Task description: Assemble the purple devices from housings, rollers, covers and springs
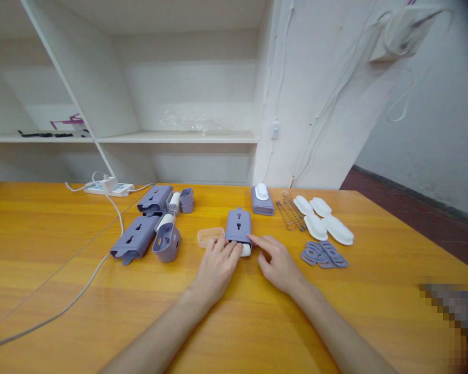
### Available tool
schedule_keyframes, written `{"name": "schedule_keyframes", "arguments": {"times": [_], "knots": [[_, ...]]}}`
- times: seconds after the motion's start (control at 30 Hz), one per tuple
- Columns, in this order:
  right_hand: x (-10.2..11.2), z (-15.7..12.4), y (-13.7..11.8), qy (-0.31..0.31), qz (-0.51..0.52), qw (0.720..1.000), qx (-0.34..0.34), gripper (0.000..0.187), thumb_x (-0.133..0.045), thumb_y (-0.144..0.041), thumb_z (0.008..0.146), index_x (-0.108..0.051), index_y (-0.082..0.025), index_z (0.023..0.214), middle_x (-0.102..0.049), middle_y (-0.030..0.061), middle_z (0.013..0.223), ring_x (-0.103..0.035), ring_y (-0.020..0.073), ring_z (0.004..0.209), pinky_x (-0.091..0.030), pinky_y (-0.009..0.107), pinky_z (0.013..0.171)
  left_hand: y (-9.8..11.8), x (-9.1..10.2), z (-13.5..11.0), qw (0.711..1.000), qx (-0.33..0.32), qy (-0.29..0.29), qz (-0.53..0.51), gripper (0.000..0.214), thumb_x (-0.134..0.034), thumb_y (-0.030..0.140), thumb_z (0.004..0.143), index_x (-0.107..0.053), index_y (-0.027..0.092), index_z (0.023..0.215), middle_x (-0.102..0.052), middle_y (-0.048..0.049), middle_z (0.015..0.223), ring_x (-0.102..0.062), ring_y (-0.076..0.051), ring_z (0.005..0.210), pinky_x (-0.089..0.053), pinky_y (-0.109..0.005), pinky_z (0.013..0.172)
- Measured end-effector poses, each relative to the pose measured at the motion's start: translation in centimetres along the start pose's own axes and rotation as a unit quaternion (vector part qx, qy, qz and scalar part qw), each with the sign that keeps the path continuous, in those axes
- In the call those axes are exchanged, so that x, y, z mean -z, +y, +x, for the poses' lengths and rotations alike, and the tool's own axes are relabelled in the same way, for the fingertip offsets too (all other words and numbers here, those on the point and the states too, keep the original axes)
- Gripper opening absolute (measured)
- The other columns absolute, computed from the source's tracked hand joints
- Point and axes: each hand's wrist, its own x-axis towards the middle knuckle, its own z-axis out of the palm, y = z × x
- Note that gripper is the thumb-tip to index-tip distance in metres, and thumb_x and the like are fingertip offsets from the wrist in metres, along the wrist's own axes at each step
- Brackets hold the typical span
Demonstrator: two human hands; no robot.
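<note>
Apparently the step in hand is at the near end of a purple, flat-sided plastic box (238, 222), where a small white rounded piece (245, 250) sits partly inside the open mouth; whether it is being pushed in or drawn out cannot be told. The box lies on the orange-brown wooden bench (242, 322), slotted face up, roughly midway between the bench's back edge and the wearer.

The left hand (218, 262) is palm down, fingers bent and close together over the mouth and the white piece; its thumb is hidden, so I cannot tell whether it grips. The right hand (278, 262) is loosely open, index fingertip against the box's near right corner, apparently grasping nothing. As I judge it, the next move calls for a steady box and light fingertip control of the white piece.

Of the containers, a shallow translucent tray (211, 237) lies just left of the box, bench colour showing through. Farther left stands an open-topped purple cup (167, 244) with a small fitting inside, too small to identify. Toward the back edge, another purple box (262, 208) carries a white oval piece (261, 191) on top.
</note>
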Motion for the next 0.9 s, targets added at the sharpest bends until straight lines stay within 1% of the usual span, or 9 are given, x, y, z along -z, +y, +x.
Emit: {"name": "schedule_keyframes", "arguments": {"times": [0.23, 0.43, 0.57, 0.7, 0.77, 0.9], "knots": [[-0.02, -0.04, 0.04, -0.003, -0.008, 1.000, -0.002, 0.057, -0.044, -0.004, 0.074, -0.054, -0.025, 0.126, -0.062, 0.0047, 0.097, -0.056, 0.0185, 0.090, -0.045, 0.034, 0.086, 0.02, 0.49, -0.07, 0.998, -0.044, 0.038, 0.030, 0.019, -0.041, 0.014, 0.090, -0.054, 0.016, 0.104, -0.063, -0.0086, 0.098, -0.055, -0.020, 0.089, -0.039, -0.042, 0.089], [0.12, -0.06, -0.04, -0.004, 0.003, 1.000, -0.004, 0.057, -0.044, -0.004, 0.074, -0.054, -0.025, 0.125, -0.062, 0.0043, 0.095, -0.056, 0.0181, 0.090, -0.044, 0.033, 0.085, -0.10, 0.63, -0.11, 0.993, -0.094, 0.038, 0.068, 0.023, -0.035, 0.014, 0.091, -0.054, 0.013, 0.106, -0.062, -0.0127, 0.101, -0.058, -0.021, 0.089, -0.047, -0.037, 0.082], [0.19, -0.08, -0.06, -0.008, 0.009, 1.000, -0.002, 0.057, -0.044, -0.004, 0.074, -0.054, -0.025, 0.126, -0.062, 0.0045, 0.096, -0.056, 0.0184, 0.090, -0.044, 0.034, 0.087, -0.17, 0.38, -0.21, 0.989, -0.111, 0.052, 0.088, 0.025, -0.034, 0.011, 0.090, -0.053, 0.011, 0.107, -0.062, -0.0146, 0.102, -0.059, -0.023, 0.094, -0.047, -0.039, 0.086], [0.24, -0.13, -0.09, -0.011, 0.012, 1.000, -0.005, 0.057, -0.044, -0.004, 0.075, -0.053, -0.025, 0.126, -0.062, 0.0044, 0.097, -0.056, 0.0183, 0.091, -0.044, 0.034, 0.087, -0.11, 0.52, -0.25, 0.988, -0.117, 0.060, 0.084, 0.025, -0.034, 0.011, 0.090, -0.053, 0.011, 0.106, -0.061, -0.0144, 0.105, -0.058, -0.023, 0.099, -0.045, -0.039, 0.091], [0.23, -0.16, -0.15, -0.013, 0.012, 1.000, -0.005, 0.057, -0.043, -0.004, 0.075, -0.053, -0.026, 0.127, -0.062, 0.0042, 0.098, -0.056, 0.0182, 0.092, -0.043, 0.034, 0.088, -0.14, 0.60, -0.21, 0.990, -0.111, 0.059, 0.072, 0.023, -0.035, 0.012, 0.090, -0.053, 0.012, 0.105, -0.061, -0.0129, 0.103, -0.058, -0.022, 0.098, -0.045, -0.038, 0.091], [0.13, -0.21, -0.23, -0.018, 0.009, 1.000, -0.002, 0.058, -0.044, -0.003, 0.074, -0.054, -0.026, 0.126, -0.062, 0.0041, 0.100, -0.056, 0.0183, 0.093, -0.043, 0.035, 0.090, -0.61, 0.27, -0.02, 0.998, -0.062, 0.020, 0.007, 0.015, -0.039, 0.013, 0.090, -0.052, 0.016, 0.097, -0.060, -0.0064, 0.089, -0.057, -0.019, 0.088, -0.046, -0.034, 0.085]]}}
